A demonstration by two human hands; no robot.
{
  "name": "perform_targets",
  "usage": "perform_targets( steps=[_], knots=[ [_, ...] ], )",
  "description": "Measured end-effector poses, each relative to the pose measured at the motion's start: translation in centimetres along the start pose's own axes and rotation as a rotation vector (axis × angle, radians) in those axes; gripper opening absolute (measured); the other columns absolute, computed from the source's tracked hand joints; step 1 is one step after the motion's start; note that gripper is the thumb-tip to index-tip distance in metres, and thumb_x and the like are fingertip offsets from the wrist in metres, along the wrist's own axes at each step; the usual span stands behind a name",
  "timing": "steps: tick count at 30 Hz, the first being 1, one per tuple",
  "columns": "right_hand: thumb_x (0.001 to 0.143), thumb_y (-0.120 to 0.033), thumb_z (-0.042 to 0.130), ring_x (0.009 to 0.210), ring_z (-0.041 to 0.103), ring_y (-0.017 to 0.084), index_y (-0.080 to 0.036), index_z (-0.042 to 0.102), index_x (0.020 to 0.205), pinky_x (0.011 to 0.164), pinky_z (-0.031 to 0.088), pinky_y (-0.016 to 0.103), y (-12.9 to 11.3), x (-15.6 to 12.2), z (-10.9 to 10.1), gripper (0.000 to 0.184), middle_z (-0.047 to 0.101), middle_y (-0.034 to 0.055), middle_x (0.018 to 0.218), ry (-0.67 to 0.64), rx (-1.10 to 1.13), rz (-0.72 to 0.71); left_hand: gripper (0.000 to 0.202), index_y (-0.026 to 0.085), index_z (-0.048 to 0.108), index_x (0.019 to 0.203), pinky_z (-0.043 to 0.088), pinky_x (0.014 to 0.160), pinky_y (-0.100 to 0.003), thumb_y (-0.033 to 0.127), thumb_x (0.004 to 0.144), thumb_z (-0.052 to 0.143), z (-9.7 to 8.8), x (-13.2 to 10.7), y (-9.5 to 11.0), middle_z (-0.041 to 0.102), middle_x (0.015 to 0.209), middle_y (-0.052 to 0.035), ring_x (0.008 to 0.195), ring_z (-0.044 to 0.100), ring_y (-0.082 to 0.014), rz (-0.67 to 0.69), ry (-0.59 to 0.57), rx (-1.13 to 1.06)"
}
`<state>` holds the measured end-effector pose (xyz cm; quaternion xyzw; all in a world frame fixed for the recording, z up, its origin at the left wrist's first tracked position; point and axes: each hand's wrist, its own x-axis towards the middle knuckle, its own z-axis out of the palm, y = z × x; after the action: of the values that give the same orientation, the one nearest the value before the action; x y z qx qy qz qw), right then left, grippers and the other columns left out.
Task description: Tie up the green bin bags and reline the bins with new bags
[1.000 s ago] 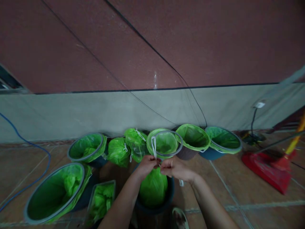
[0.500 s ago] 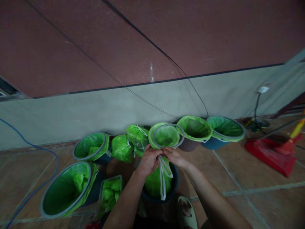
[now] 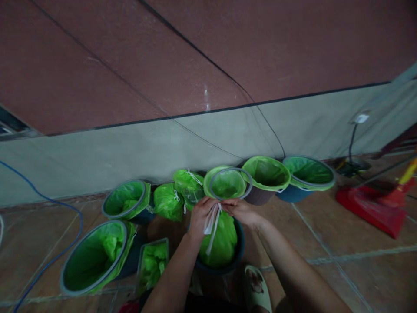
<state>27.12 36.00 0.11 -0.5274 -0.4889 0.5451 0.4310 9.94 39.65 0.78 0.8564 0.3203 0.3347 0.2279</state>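
Note:
A bulging green trash bag (image 3: 220,241) sits in a dark bin (image 3: 241,243) in front of me. White drawstrings (image 3: 213,219) hang from its gathered neck. Both hands meet at that neck: my left hand (image 3: 201,216) and my right hand (image 3: 239,211) are closed around the drawstring, fingers pressed together. Just beyond them stands a bin lined with a green bag (image 3: 224,184), with a loose grey ring (image 3: 250,184) lying over its top. To its left rest two tied green bags, a nearer one (image 3: 167,202) and a farther one (image 3: 187,184).
Lined bins stand on both sides: a brown bin (image 3: 260,195), a blue bin (image 3: 289,194), and two at left (image 3: 125,224). A clear container (image 3: 140,261) holds green bags. A red dustpan (image 3: 368,208) lies right; a blue hose (image 3: 80,221) runs along the left floor.
The white drawstrings have swung leftward, from hanging in front of the bag to lying near my left hand. Both hands stay together at the bag's neck. The view has shifted slightly.

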Motion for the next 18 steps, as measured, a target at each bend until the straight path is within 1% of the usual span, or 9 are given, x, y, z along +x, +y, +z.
perform_targets(
  steps=[3, 5, 9, 11, 15, 16, 18],
  knots=[
    [0.072, -0.047, 0.067, 0.061, 0.044, 0.01, -0.015, 0.073, 0.077, 0.057, 0.034, 0.024, -0.5, -0.3, 0.2, 0.033, 0.061, -0.0003, 0.067, 0.019, 0.012, 0.087, 0.019, 0.019, 0.066, 0.094, 0.048, 0.082, -0.027, 0.023, 0.093, 0.048, -0.1, -0.2, 0.2, 0.065, 0.09, -0.0055, 0.086, 0.061, -0.0157, -0.027, -0.01, 0.026],
    [0.069, -0.048, 0.069, 0.059, 0.043, 0.01, -0.014, 0.072, 0.073, 0.056, 0.033, 0.024, -0.4, -0.2, 0.6, 0.034, 0.06, -0.0007, 0.064, 0.037, 0.037, 0.075, 0.018, 0.019, 0.066, 0.095, 0.048, 0.082, -0.027, 0.022, 0.093, 0.048, 0.0, -0.2, 0.3, 0.065, 0.09, -0.0054, 0.087, 0.062, -0.016, -0.036, -0.017, 0.024],
    [0.064, -0.049, 0.073, 0.059, 0.047, 0.012, -0.013, 0.07, 0.069, 0.059, 0.037, 0.026, -0.3, 0.3, 0.5, 0.036, 0.061, 0.0001, 0.061, 0.106, 0.116, 0.051, 0.018, 0.02, 0.067, 0.094, 0.048, 0.082, -0.027, 0.023, 0.093, 0.049, -0.1, -0.2, 0.3, 0.066, 0.089, -0.0045, 0.087, 0.062, -0.0158, -0.049, 0.024, -0.036],
    [0.067, -0.049, 0.071, 0.062, 0.051, 0.014, -0.014, 0.07, 0.07, 0.062, 0.04, 0.028, -0.6, 0.4, -0.2, 0.035, 0.063, 0.0012, 0.064, 0.171, 0.073, 0.02, 0.019, 0.02, 0.067, 0.092, 0.048, 0.082, -0.028, 0.024, 0.093, 0.049, -0.2, -0.3, 0.2, 0.067, 0.088, -0.0042, 0.086, 0.062, -0.0158, -0.054, 0.037, -0.036],
    [0.076, -0.048, 0.061, 0.077, 0.058, 0.018, -0.016, 0.07, 0.077, 0.072, 0.043, 0.03, -1.2, 0.3, -1.5, 0.032, 0.068, 0.0037, 0.078, 0.287, -0.092, -0.122, 0.02, 0.02, 0.067, 0.091, 0.048, 0.082, -0.029, 0.025, 0.093, 0.048, -0.3, -0.5, 0.2, 0.066, 0.086, -0.0043, 0.085, 0.062, -0.0165, -0.047, 0.033, 0.032],
    [0.077, -0.048, 0.06, 0.078, 0.058, 0.018, -0.017, 0.07, 0.079, 0.073, 0.043, 0.03, -1.2, 0.2, -1.5, 0.032, 0.068, 0.0036, 0.08, 0.281, -0.109, -0.133, 0.02, 0.02, 0.066, 0.09, 0.047, 0.083, -0.029, 0.025, 0.093, 0.047, -0.3, -0.6, 0.2, 0.067, 0.086, -0.0043, 0.086, 0.062, -0.0166, -0.035, 0.032, 0.046],
    [0.077, -0.049, 0.058, 0.073, 0.056, 0.016, -0.017, 0.068, 0.079, 0.069, 0.041, 0.028, -1.1, 0.1, -1.2, 0.033, 0.066, 0.0019, 0.075, 0.19, -0.134, -0.115, 0.018, 0.021, 0.066, 0.091, 0.047, 0.084, -0.03, 0.024, 0.093, 0.048, -0.2, -0.6, 0.5, 0.067, 0.087, -0.0042, 0.086, 0.061, -0.0169, -0.008, 0.04, 0.067]
  ],
)
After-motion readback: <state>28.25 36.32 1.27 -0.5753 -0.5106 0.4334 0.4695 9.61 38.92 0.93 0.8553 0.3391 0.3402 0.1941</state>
